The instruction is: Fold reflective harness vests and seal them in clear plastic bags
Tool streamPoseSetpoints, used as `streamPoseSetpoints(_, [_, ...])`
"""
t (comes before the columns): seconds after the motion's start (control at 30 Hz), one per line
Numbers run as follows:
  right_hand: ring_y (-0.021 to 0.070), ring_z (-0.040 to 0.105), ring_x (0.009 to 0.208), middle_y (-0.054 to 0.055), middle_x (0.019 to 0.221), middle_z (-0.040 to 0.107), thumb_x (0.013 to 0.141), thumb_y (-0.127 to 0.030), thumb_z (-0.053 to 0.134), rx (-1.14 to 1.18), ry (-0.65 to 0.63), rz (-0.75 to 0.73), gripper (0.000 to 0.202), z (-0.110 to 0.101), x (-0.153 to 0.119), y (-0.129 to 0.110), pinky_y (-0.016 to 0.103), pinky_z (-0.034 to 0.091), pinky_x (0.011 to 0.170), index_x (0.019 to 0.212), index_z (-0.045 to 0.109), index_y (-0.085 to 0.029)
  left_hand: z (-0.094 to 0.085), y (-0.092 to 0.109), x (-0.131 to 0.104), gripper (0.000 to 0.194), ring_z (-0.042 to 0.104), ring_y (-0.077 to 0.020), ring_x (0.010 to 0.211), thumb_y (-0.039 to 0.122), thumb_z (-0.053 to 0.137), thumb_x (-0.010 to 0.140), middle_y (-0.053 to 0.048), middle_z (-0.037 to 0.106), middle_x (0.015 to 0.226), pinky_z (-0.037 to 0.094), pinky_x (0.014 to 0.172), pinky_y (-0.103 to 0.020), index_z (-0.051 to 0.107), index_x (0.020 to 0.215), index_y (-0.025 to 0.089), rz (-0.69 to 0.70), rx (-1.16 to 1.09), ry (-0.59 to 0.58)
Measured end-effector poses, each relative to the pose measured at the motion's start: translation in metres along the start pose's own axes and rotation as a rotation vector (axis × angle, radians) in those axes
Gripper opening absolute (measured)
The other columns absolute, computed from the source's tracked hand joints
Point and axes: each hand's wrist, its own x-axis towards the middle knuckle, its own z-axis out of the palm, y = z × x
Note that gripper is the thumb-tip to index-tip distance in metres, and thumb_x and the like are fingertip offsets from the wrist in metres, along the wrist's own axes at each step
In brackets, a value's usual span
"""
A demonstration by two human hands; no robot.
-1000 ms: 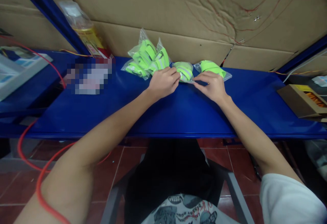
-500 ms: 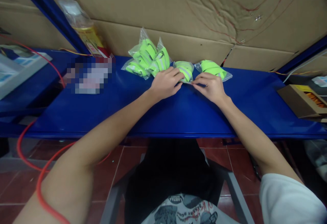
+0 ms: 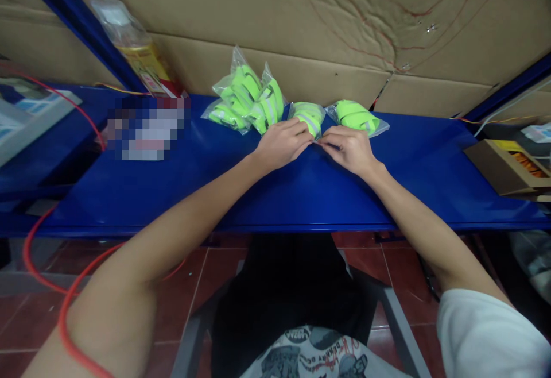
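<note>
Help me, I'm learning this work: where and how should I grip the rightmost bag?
Probably pinch the rightmost bag by its flat clear edge, coming from the right: that edge juts past the green bulge, while the right hand crowds the front left and cardboard stands behind.

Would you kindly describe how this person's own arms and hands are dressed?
Both the left hand and the right hand are gloveless, with no watch or bracelet visible. A loose, plain, whitish short sleeve covers the right upper arm; no sleeve shows on the left. Any rings are too small to tell.
</note>
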Motion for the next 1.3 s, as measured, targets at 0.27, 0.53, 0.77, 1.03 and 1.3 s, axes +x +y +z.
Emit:
streamPoseSetpoints(0.27, [0.0273, 0.079, 0.098, 0.007, 0.109, 0.086, 0.109, -0.035, 0.067, -0.028, 0.043, 0.043, 0.022, 0.006, 0.001, -0.001, 0.040, 0.057, 0.081, 0.104, 0.086, -0.023, 0.005, 0.001, 0.000, 0.032, 0.073, -0.0276, 0.102, 0.024, 0.052, 0.113, -0.013, 0.080, 0.106, 0.058, 0.087, -0.041, 0.083, 0.108, 0.016, -0.026, -0.008, 0.007])
streamPoseSetpoints(0.53, [0.0262, 0.077, 0.096, 0.007, 0.108, 0.085, 0.110, -0.031, 0.067, -0.054, 0.051, 0.038, 0.022, 0.010, 0.001, -0.001, 0.041, 0.056, 0.080, 0.104, 0.087, -0.025, 0.006, 0.002, -0.001, 0.030, 0.074, -0.0267, 0.105, 0.026, 0.055, 0.113, -0.012, 0.081, 0.106, 0.060, 0.089, -0.039, 0.083, 0.109, 0.016, -0.051, -0.033, 0.038])
streamPoseSetpoints(0.77, [0.0264, 0.078, 0.099, 0.007, 0.110, 0.085, 0.110, -0.033, 0.069, -0.015, 0.076, 0.074, 0.021, 0.008, 0.001, -0.001, 0.041, 0.059, 0.083, 0.106, 0.088, -0.025, -0.006, -0.006, -0.003, 0.028, 0.073, -0.0285, 0.108, 0.024, 0.056, 0.112, -0.012, 0.080, 0.108, 0.061, 0.097, -0.043, 0.084, 0.113, 0.017, -0.088, -0.085, -0.006])
streamPoseSetpoints(1.03, [0.0267, 0.078, 0.097, 0.008, 0.109, 0.085, 0.110, -0.032, 0.066, -0.005, 0.089, 0.056, 0.024, 0.009, 0.000, 0.000, 0.041, 0.060, 0.083, 0.106, 0.088, -0.024, -0.002, -0.007, -0.004, 0.029, 0.074, -0.0284, 0.109, 0.023, 0.053, 0.114, -0.013, 0.079, 0.108, 0.061, 0.097, -0.042, 0.081, 0.112, 0.015, -0.051, -0.058, -0.016])
streamPoseSetpoints(1.3, [0.0263, 0.077, 0.094, 0.007, 0.104, 0.085, 0.112, -0.032, 0.059, -0.002, 0.083, 0.035, 0.030, 0.009, 0.000, -0.003, 0.041, 0.057, 0.082, 0.102, 0.087, -0.024, -0.002, -0.005, -0.002, 0.032, 0.073, -0.0303, 0.108, 0.023, 0.051, 0.114, -0.016, 0.078, 0.108, 0.061, 0.096, -0.045, 0.081, 0.111, 0.014, -0.054, -0.071, -0.031])
